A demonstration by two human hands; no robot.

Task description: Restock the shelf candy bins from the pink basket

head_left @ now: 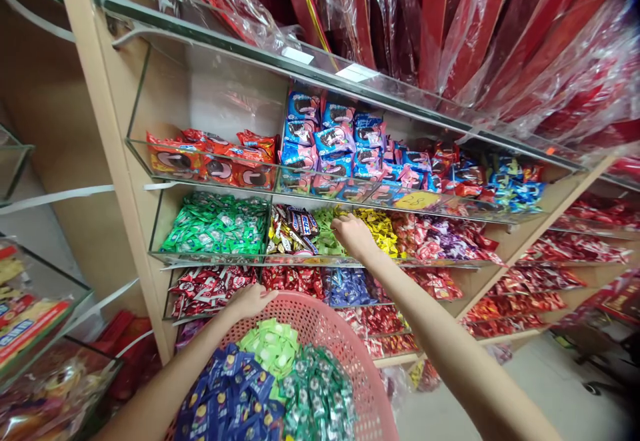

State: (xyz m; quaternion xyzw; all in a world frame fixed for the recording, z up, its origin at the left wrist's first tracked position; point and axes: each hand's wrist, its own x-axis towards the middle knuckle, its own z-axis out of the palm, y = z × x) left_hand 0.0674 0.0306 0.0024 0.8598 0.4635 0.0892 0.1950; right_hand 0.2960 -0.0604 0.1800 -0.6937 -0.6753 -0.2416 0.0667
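My left hand (251,301) is closed over the far rim of a pink plastic basket (367,354). Inside it lie separate heaps of dark blue wrapped candies (227,394), light green wrapped candies (273,344) and dark green shiny candies (320,388). My right hand (353,234) reaches into a glass shelf compartment, its fingers curled together. It is above light green candies (327,234), beside yellow wrapped candies (383,224); whatever is between the fingertips is too small to make out. Left of it are Snickers bars (303,221) among gold and brown sweets.
Bright green candies (215,224) fill the compartment at left. Above are red snack packs (215,161) and blue-pink cookie packs (333,141) behind a glass edge. Red candies (210,288) and blue candies (350,286) lie on the shelf below. Plastic-wrapped red items (450,28) hang over the top.
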